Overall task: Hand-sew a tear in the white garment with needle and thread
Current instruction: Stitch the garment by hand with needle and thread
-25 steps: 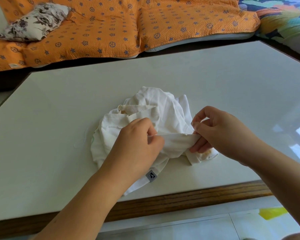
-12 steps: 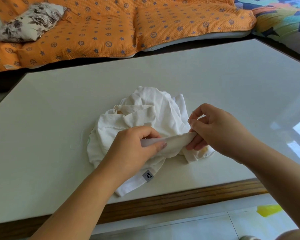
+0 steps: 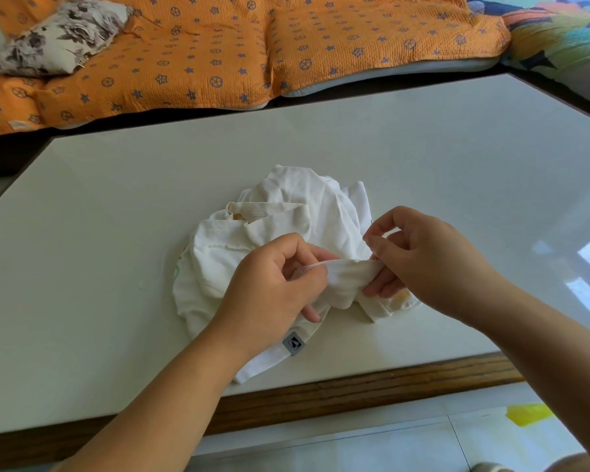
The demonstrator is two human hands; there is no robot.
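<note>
White garment [image 3: 286, 216] fold stretched between left hand [image 3: 273, 284] and right hand [image 3: 426, 264].

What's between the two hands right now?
In the head view, a taut fold of the white garment spans from the left hand to the right hand; nothing else lies between them.
</note>
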